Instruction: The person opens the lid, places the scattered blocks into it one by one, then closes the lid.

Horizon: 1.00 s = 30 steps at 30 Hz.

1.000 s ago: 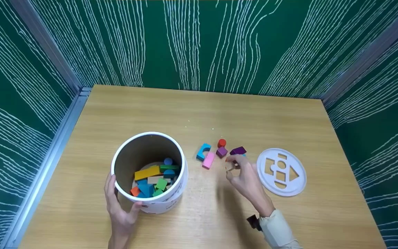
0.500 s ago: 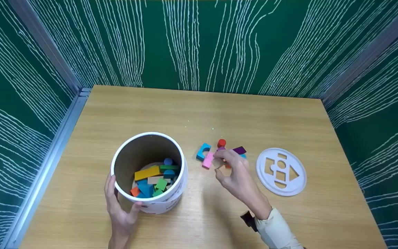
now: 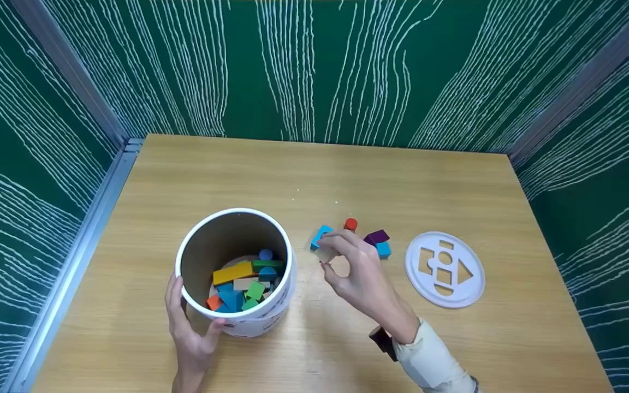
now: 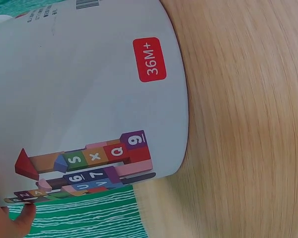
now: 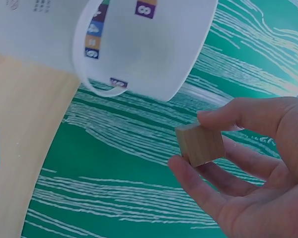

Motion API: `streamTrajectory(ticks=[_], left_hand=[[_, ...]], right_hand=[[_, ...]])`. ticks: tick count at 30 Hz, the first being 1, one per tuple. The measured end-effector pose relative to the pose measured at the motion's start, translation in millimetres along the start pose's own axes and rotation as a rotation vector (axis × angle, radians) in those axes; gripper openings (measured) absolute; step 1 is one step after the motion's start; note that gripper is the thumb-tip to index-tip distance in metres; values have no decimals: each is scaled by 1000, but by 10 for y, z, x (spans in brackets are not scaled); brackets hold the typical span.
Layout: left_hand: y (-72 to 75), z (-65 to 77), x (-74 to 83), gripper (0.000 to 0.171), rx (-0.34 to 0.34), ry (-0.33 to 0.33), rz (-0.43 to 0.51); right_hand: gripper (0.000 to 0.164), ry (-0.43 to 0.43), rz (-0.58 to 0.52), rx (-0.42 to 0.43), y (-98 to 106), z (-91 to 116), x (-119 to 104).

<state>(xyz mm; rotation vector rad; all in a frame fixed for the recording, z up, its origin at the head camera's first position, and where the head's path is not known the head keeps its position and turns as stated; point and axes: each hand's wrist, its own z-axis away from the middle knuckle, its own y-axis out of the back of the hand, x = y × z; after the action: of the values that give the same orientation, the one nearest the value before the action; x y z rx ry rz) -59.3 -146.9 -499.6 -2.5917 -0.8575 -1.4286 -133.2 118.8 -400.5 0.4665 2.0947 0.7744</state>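
Note:
My left hand holds the side of the white bucket, fingers at the left wall near the rim, thumb on the front. The bucket leans slightly toward me; inside it lie several coloured blocks, among them a long yellow block and a green cube. In the right wrist view a plain wooden block, cube-like, is pinched between the thumb and fingertips of my right hand. This hand is right of the bucket, above the loose blocks, and hides the pink one and a purple one.
Near the right hand on the table lie a blue arch block, a red cylinder, a dark purple block and a blue block. Farther right is the white lid with shaped cut-outs. Green walls enclose the table.
My right hand has moved left toward the bucket with the wooden block, uncovering the blue block and covering the pink one. The left hand and bucket have stayed put.

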Motion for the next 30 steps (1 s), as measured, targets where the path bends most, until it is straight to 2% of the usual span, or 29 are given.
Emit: streamTrajectory(ticks=[4,11,14,22,25,30], left_hand=[[4,46,-146,83,-4,9,4],[5,50,-168,84,-12,24,-7],[7,39,-124,84,-13,35,-15],[-7,-46,172,80,-5,36,-6],[-9,-54,199,80,-3,42,-17],[-12,-53,175,81,0,13,7]], right_hand=[[32,30,-17,-9,-18,-59,-75],[38,0,-53,-80,-60,-160,-220],[37,25,-68,-90,-96,-198,-263],[35,46,-46,-128,-183,-265,-320],[36,40,-36,-149,-212,-279,-336],[36,36,-43,-186,-285,-291,-357]])
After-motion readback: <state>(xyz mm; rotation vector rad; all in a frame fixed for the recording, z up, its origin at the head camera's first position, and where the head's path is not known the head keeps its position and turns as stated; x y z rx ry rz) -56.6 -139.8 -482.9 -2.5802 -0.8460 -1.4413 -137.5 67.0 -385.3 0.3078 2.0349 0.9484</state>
